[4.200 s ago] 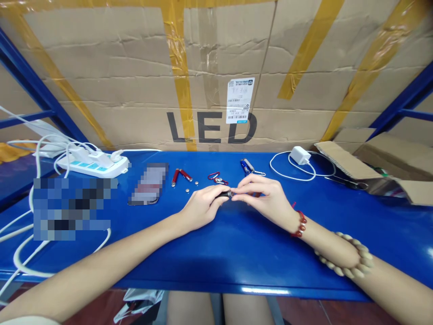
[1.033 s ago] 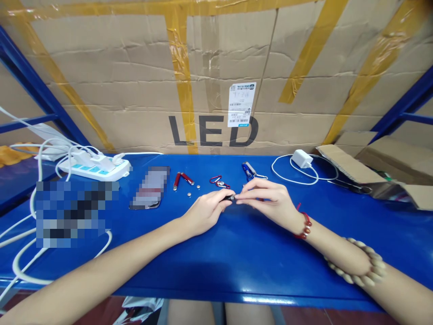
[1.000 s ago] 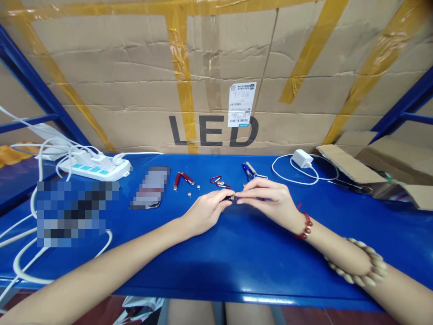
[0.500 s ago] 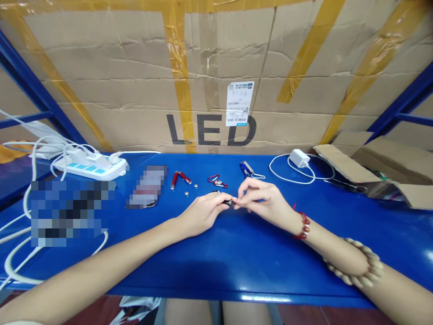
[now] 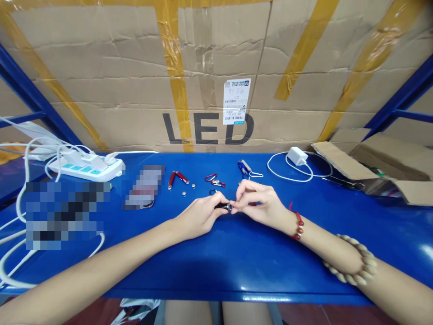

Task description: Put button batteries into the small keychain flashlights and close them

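My left hand [image 5: 199,215] is closed around a small black flashlight [image 5: 223,206], its metal-rimmed end pointing right. At that end, my right hand [image 5: 259,202] has thumb and fingertips pinched together; anything between them is too small to make out. Beyond the hands lie red flashlight tubes [image 5: 182,177], button cells [image 5: 193,185] and red carabiner clips [image 5: 211,177]. A blue flashlight [image 5: 242,168] with a silver carabiner [image 5: 256,174] lies behind my right hand. Part of a dark ring [image 5: 213,192] shows just behind my left hand.
A pixelated phone [image 5: 144,187] and a white power strip [image 5: 88,169] with tangled cables are at left. A white charger [image 5: 297,156] with its cord, scissors [image 5: 352,184] and an open carton [image 5: 389,167] are at right. A large cardboard box [image 5: 135,90] stands behind the blue table [image 5: 203,266].
The view has shifted slightly. The flashlight's metal-rimmed end now shows more clearly between my hands, and the right fingertips stay close to it.
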`<state>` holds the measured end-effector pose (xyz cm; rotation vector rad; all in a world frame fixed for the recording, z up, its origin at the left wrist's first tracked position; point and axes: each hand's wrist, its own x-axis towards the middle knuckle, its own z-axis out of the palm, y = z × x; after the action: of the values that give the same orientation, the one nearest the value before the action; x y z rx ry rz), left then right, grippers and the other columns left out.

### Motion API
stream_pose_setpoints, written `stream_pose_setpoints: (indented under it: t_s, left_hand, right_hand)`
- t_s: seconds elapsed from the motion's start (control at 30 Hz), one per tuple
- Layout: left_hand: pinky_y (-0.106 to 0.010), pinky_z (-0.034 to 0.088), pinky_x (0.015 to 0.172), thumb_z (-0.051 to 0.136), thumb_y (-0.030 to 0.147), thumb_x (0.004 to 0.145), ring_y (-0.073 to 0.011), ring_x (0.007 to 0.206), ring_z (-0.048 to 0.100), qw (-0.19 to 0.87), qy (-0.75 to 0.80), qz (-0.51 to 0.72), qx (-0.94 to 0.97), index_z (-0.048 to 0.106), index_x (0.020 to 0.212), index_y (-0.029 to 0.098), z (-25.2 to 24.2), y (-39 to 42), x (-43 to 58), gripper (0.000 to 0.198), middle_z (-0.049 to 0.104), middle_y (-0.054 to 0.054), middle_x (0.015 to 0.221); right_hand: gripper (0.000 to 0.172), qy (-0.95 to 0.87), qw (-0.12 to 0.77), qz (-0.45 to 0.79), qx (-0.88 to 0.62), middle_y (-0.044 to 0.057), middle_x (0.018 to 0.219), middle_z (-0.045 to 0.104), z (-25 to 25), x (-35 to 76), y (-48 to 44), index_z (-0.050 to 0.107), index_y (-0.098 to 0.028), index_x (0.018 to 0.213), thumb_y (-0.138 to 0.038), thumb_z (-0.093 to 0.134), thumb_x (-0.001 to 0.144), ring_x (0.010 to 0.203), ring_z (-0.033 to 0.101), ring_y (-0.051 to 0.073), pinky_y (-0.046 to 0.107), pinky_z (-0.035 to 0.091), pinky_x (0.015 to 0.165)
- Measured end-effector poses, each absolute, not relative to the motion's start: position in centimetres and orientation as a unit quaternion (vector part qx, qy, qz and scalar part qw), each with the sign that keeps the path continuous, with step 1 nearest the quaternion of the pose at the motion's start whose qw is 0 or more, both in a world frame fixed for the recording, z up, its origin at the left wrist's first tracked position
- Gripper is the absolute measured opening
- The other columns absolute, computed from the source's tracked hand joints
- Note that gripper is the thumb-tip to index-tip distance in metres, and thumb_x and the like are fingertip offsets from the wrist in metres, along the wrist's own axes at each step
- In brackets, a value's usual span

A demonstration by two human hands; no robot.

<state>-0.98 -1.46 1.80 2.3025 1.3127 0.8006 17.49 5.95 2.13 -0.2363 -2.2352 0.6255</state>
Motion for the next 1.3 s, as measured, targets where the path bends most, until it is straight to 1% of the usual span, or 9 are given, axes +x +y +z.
stream_pose_setpoints:
  t_s: [0.23,0.43,0.53,0.63,0.83,0.97,1.07,1.17,1.3]
  left_hand:
    - [-0.025,0.047,0.068,0.037,0.021,0.089,-0.0155,0.077,0.061,0.116,0.445,0.322,0.828,0.049,0.088,0.018,1.2,-1.3,-1.1,0.013,0.063,-0.005,0.085]
    - [-0.026,0.048,0.064,0.035,0.023,0.090,-0.0162,0.070,0.059,0.018,0.434,0.328,0.839,0.052,0.084,0.016,0.7,-1.0,-1.2,0.020,0.061,-0.006,0.074]
    - [-0.026,0.048,0.068,0.038,0.022,0.090,-0.0160,0.075,0.060,0.028,0.432,0.343,0.833,0.054,0.090,0.015,0.8,-0.9,-1.1,0.018,0.063,-0.006,0.079]
    - [-0.026,0.047,0.079,0.040,0.019,0.089,-0.0150,0.089,0.060,0.071,0.437,0.348,0.826,0.052,0.102,0.017,1.1,-1.0,-1.1,0.018,0.064,-0.006,0.096]
    - [-0.027,0.046,0.084,0.039,0.018,0.089,-0.0148,0.093,0.059,0.095,0.453,0.353,0.813,0.053,0.104,0.018,1.3,-1.0,-1.0,0.020,0.064,-0.005,0.101]
    - [-0.027,0.047,0.082,0.040,0.021,0.089,-0.0156,0.093,0.060,0.099,0.477,0.351,0.800,0.053,0.104,0.020,1.4,-1.1,-1.0,0.020,0.064,-0.004,0.100]
    - [-0.027,0.047,0.081,0.039,0.021,0.089,-0.0165,0.093,0.061,0.090,0.497,0.341,0.792,0.052,0.105,0.020,1.5,-1.1,-0.9,0.021,0.065,-0.005,0.101]
    - [-0.027,0.048,0.079,0.038,0.023,0.089,-0.0173,0.091,0.063,0.087,0.515,0.334,0.785,0.050,0.109,0.019,1.5,-1.2,-0.9,0.023,0.065,-0.005,0.102]
    - [-0.026,0.049,0.078,0.038,0.026,0.089,-0.0168,0.089,0.064,0.095,0.526,0.325,0.780,0.050,0.112,0.021,1.4,-1.1,-1.0,0.026,0.065,-0.003,0.105]
  right_hand:
    - [0.024,-0.838,0.401,0.321,-0.181,0.000,0.063,0.050,2.5,16.6,5.0,0.059,-0.014,0.052,-0.026,0.068,0.071,0.052,0.044,0.006,0.019,0.034,0.045]
    - [0.035,-0.752,0.320,0.514,-0.259,-0.003,0.060,0.048,3.0,16.2,4.5,0.050,-0.013,0.048,-0.035,0.073,0.063,0.044,0.044,0.004,0.018,0.036,0.041]
    - [0.037,-0.709,0.280,0.572,-0.304,-0.004,0.057,0.047,3.1,16.2,4.5,0.050,-0.013,0.050,-0.040,0.075,0.057,0.039,0.043,0.003,0.016,0.032,0.035]
    - [0.038,-0.695,0.271,0.585,-0.318,-0.005,0.053,0.047,3.0,16.3,4.6,0.051,-0.013,0.053,-0.042,0.074,0.058,0.040,0.044,0.004,0.016,0.031,0.035]
    - [0.036,-0.730,0.315,0.524,-0.304,-0.004,0.057,0.049,2.6,16.2,4.7,0.053,-0.013,0.054,-0.043,0.070,0.063,0.040,0.043,0.003,0.018,0.034,0.039]
    - [0.031,-0.796,0.392,0.366,-0.280,-0.001,0.062,0.053,2.7,16.4,4.8,0.057,-0.014,0.057,-0.041,0.069,0.067,0.047,0.046,0.006,0.020,0.039,0.045]
    - [0.023,-0.830,0.441,0.239,-0.243,0.001,0.067,0.057,3.0,16.9,5.1,0.066,-0.016,0.071,-0.038,0.072,0.066,0.048,0.046,0.006,0.021,0.041,0.048]
    - [0.018,-0.854,0.445,0.180,-0.201,0.002,0.075,0.060,3.1,17.2,5.3,0.070,-0.019,0.082,-0.033,0.069,0.071,0.048,0.047,0.006,0.021,0.043,0.049]
    - [0.012,-0.867,0.432,0.169,-0.183,0.004,0.078,0.063,3.1,17.3,5.5,0.071,-0.019,0.076,-0.029,0.065,0.075,0.058,0.054,0.009,0.021,0.044,0.053]
